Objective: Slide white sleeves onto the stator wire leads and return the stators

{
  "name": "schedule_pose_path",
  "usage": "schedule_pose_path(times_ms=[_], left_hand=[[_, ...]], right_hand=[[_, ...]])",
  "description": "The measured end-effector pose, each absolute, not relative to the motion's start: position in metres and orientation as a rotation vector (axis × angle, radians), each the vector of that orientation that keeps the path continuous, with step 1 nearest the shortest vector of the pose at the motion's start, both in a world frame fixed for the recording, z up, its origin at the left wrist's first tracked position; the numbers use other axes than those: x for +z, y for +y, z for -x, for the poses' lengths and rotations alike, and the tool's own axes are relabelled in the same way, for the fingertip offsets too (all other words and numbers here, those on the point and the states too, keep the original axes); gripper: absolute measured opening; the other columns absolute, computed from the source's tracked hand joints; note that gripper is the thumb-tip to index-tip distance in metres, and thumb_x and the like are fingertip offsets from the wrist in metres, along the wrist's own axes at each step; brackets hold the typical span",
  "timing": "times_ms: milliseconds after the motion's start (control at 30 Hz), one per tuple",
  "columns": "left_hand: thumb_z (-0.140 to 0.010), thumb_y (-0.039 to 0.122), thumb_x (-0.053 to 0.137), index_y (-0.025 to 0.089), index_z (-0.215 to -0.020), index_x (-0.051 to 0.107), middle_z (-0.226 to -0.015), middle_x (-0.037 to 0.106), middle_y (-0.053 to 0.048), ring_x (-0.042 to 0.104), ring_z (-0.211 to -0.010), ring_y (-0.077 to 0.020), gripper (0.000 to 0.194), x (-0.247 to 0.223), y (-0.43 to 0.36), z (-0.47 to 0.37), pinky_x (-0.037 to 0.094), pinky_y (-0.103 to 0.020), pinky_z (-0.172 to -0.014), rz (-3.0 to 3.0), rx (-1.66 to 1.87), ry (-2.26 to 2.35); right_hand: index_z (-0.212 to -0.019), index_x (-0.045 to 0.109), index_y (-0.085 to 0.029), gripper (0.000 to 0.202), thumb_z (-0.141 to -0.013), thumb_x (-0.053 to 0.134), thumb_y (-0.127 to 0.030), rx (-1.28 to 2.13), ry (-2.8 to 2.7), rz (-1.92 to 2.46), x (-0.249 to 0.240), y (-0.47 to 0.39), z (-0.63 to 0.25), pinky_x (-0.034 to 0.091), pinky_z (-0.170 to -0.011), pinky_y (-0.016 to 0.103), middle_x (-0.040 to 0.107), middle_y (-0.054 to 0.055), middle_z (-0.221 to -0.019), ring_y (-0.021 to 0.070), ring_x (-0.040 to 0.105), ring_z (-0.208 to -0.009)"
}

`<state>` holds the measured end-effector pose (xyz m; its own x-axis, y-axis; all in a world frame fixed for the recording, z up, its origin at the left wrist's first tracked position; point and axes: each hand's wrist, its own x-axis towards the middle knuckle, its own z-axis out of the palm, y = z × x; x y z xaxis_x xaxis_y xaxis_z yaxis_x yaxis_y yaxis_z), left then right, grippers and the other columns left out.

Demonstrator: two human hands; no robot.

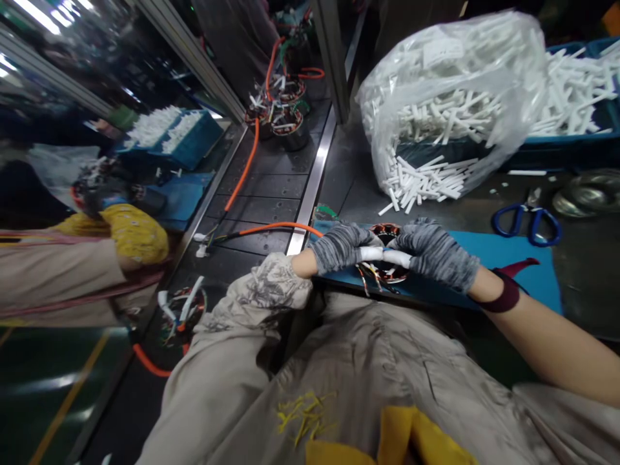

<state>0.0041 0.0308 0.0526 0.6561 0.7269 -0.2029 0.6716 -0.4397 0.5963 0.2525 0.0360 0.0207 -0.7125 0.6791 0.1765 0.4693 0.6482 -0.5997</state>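
Observation:
A motor stator (386, 232) with copper windings and a dark core sits on a blue mat (504, 255) in front of me. My left hand (343, 247) and my right hand (431, 252), in grey striped gloves with white-wrapped thumbs, are closed over its two sides. The thumbs nearly meet above the front rim, with a small blue bit between them. Whether they pinch a wire there is hidden. Loose wire ends (371, 278) hang from the stator's front. An orange cable (278, 226) runs left from beside my left hand and ends in bare connectors.
White sleeves spill from a clear plastic bag (455, 77); more fill a blue bin (571, 97). Blue-handled scissors (527, 219) and a metal dish (588, 194) lie right. Other stators (288, 123) stand on the dark conveyor (264, 200). A co-worker's yellow-sleeved arm (135, 232) is at left.

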Motion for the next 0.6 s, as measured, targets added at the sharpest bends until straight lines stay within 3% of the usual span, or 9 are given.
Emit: schedule_pose_path(times_ms=[100, 233, 367, 467, 567, 600], left_hand=[[-0.105, 0.048, 0.064, 0.016, -0.113, 0.082, -0.094, 0.080, -0.008, 0.072, -0.088, -0.0206, 0.037, 0.057, 0.033, -0.013, 0.051, -0.032, -0.088, -2.387, -0.017, 1.130], [-0.104, 0.053, 0.063, 0.018, -0.111, 0.084, -0.085, 0.077, -0.007, 0.069, -0.085, -0.0230, 0.041, 0.060, 0.038, -0.037, 0.047, -0.036, -0.087, -2.572, -0.159, 1.126], [-0.102, 0.056, 0.065, 0.019, -0.119, 0.082, -0.102, 0.079, -0.012, 0.069, -0.101, -0.0297, 0.044, 0.057, 0.041, -0.065, 0.048, -0.044, -0.096, -2.705, -0.094, 1.020], [-0.103, 0.054, 0.066, 0.015, -0.130, 0.078, -0.111, 0.079, -0.013, 0.067, -0.111, -0.0287, 0.048, 0.053, 0.045, -0.055, 0.044, -0.048, -0.111, -2.752, 0.128, 0.936], [-0.088, 0.065, 0.081, 0.012, -0.141, 0.070, -0.126, 0.077, -0.016, 0.069, -0.119, -0.0292, 0.076, 0.041, 0.052, -0.012, 0.048, -0.045, -0.113, -2.701, 0.304, 0.703], [-0.082, 0.067, 0.086, 0.014, -0.141, 0.070, -0.134, 0.074, -0.018, 0.066, -0.131, -0.0326, 0.081, 0.035, 0.053, 0.004, 0.047, -0.046, -0.117, -2.700, 0.312, 0.637]], right_hand=[[-0.094, 0.084, -0.021, 0.053, -0.104, 0.055, -0.063, 0.583, -2.439, 0.872, 0.021, 0.033, -0.269, 0.045, -0.072, 0.038, 0.074, 0.011, -0.083, 0.0239, 0.064, -0.076], [-0.094, 0.080, -0.024, 0.044, -0.091, 0.074, -0.068, 0.987, -2.029, 0.960, 0.021, 0.028, -0.295, 0.060, -0.085, 0.045, 0.080, 0.009, -0.094, 0.0286, 0.074, -0.089], [-0.088, 0.081, -0.027, 0.053, -0.077, 0.081, -0.079, 1.229, -1.820, 1.103, 0.015, 0.023, -0.304, 0.063, -0.089, 0.049, 0.082, 0.007, -0.091, 0.0307, 0.076, -0.088], [-0.091, 0.079, -0.029, 0.049, -0.075, 0.085, -0.075, 1.245, -1.765, 1.167, 0.009, 0.016, -0.306, 0.063, -0.095, 0.050, 0.082, 0.007, -0.097, 0.0317, 0.077, -0.095], [-0.094, 0.076, -0.027, 0.053, -0.071, 0.089, -0.073, 1.315, -1.820, 1.196, -0.002, 0.007, -0.306, 0.064, -0.089, 0.049, 0.081, 0.008, -0.098, 0.0320, 0.076, -0.093], [-0.092, 0.076, -0.026, 0.055, -0.070, 0.089, -0.074, 1.306, -1.862, 1.210, -0.007, 0.005, -0.305, 0.064, -0.084, 0.048, 0.080, 0.008, -0.094, 0.0314, 0.075, -0.089]])
